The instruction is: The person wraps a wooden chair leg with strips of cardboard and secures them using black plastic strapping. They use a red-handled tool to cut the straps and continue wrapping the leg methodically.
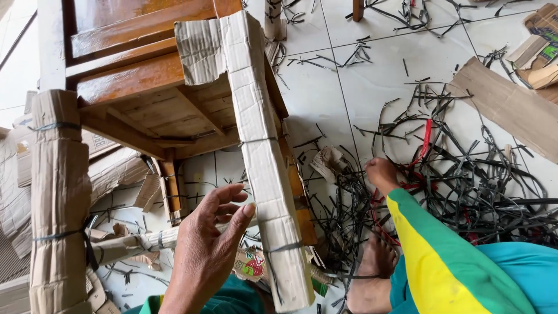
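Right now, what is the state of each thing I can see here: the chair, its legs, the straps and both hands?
Wooden chair: tipped over, legs toward the camera.
Middle chair leg: wrapped in cardboard, tied with thin straps.
Left chair leg: wrapped in cardboard, tied.
Left hand: open, fingers against the middle leg's cardboard.
Right hand: reaching into the strap pile.
Plastic straps: loose, tangled on the tiled floor.

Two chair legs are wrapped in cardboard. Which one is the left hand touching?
The centre wrapped leg, running down the middle of the frame: the left hand rests its fingertips against its side. The other wrapped leg stands at the far left edge, untouched.
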